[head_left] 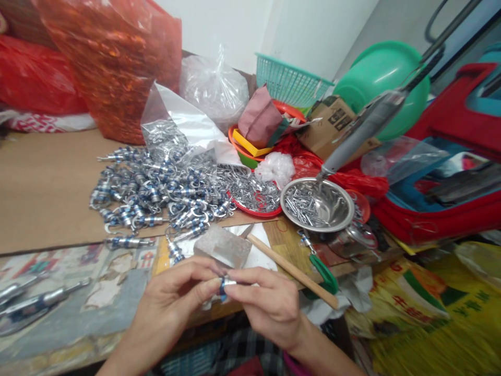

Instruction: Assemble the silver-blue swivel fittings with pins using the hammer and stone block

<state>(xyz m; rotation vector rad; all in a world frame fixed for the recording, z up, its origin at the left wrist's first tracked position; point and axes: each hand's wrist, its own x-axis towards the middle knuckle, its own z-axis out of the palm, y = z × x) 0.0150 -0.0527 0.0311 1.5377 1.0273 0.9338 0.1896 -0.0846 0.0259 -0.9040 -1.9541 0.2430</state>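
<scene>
My left hand (178,295) and my right hand (270,297) meet at the front edge of the bench, both closed on one small blue-and-silver hook bolt (226,284). Fingers cover most of it, so its ends are hidden. Just beyond my fingertips sits a grey stone-like block (223,246). A hammer (291,269) with a wooden handle lies to its right, slanting toward the front edge. Behind the block spreads a large heap of similar hook bolts (144,190), with blue bands and curved hooks.
A steel bowl (346,211) holds loose metal pins, with a grey-handled tool hanging over it. Left of it is a red tray (250,210) of small metal parts. Behind stand an orange bag (117,62), a teal basket (289,78) and a green basin (383,83).
</scene>
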